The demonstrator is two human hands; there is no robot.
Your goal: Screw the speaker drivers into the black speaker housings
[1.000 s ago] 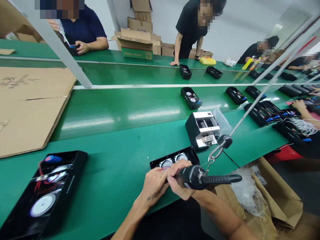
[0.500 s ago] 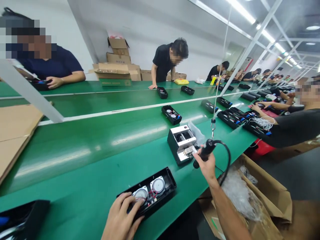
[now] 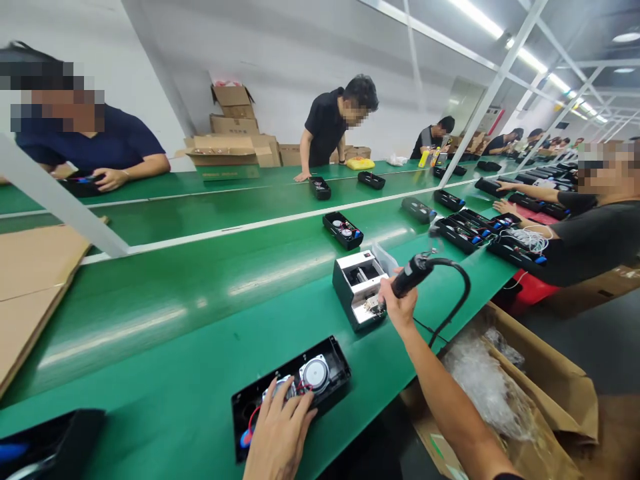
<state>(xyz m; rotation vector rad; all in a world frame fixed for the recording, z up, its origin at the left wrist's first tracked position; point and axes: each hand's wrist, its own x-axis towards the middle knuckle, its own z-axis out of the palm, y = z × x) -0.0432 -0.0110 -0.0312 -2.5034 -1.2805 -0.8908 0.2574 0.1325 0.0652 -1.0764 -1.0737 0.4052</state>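
A black speaker housing (image 3: pixel 327 400) with two round white speakers and red wires lies on the green bench at the lower middle. My left hand (image 3: pixel 283 423) rests over its near edge, fingers apart and reaching over the left speaker. In my right hand (image 3: pixel 399 303) is a black electric screwdriver (image 3: pixel 413 273), tilted, with its cable curving down to the right. The screwdriver's tip is hidden. Right beside that hand stands a black and white screw feeder (image 3: pixel 360 290).
Another open housing (image 3: pixel 343 230) lies beyond the feeder, and one (image 3: pixel 50 443) at the lower left. Cardboard (image 3: pixel 45 280) covers the far left. Several housings (image 3: pixel 463 230) lie near a co-worker at the right. An open carton (image 3: pixel 545 373) stands below the bench edge.
My left hand has shifted right along the housing, uncovering its left end. My right hand has moved up and left with the screwdriver, which now tilts more. The co-worker at the right has reached out.
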